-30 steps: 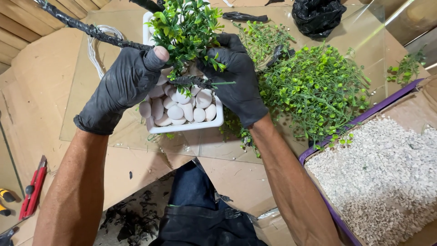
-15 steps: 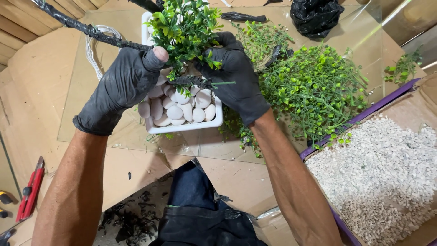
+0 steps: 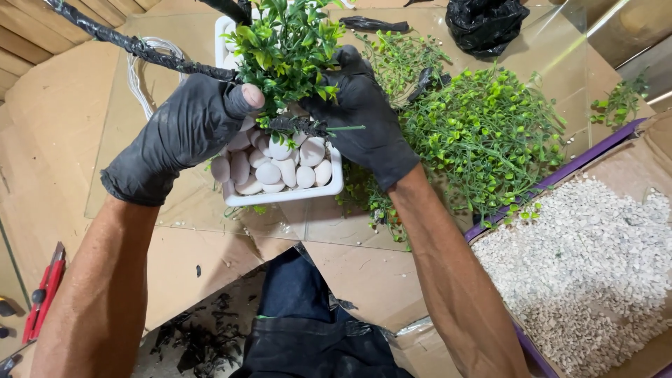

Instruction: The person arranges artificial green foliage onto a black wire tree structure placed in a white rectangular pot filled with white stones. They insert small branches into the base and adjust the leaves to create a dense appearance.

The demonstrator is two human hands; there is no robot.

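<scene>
Left hand [image 3: 183, 133], black-gloved, curled shut around a dark wrapped branch [image 3: 119, 40], thumb tip poking through a tear in the glove and pressed against the green sprig [image 3: 287, 52]. Right hand [image 3: 367, 115], also black-gloved, pinching the base of the same sprig from the 3 o'clock side, fingers closed on the dark stem just above the stones. Sprig upright, leafy top pointing toward 12 o'clock, long axis running from the pot up and away. Branch long and thin, slanting from the left fist out toward 10 o'clock, past the top left corner.

Beneath both hands, a white rectangular pot [image 3: 283, 196], long axis running 12 to 6 o'clock, filled with smooth white pebbles [image 3: 280, 164], the sprig's foot set among them. Pot resting on a glass sheet [image 3: 210, 210] laid over cardboard.

At 3 o'clock of the pot, touching the right wrist, a loose heap of green artificial foliage [image 3: 490, 140]. At 4 o'clock, a purple-edged box [image 3: 490, 227] holding pale gravel [image 3: 595, 266]. At 1 o'clock, well apart, a crumpled black bag [image 3: 490, 21]. At 8 o'clock, near the frame edge, a red-handled tool [image 3: 45, 290].
</scene>
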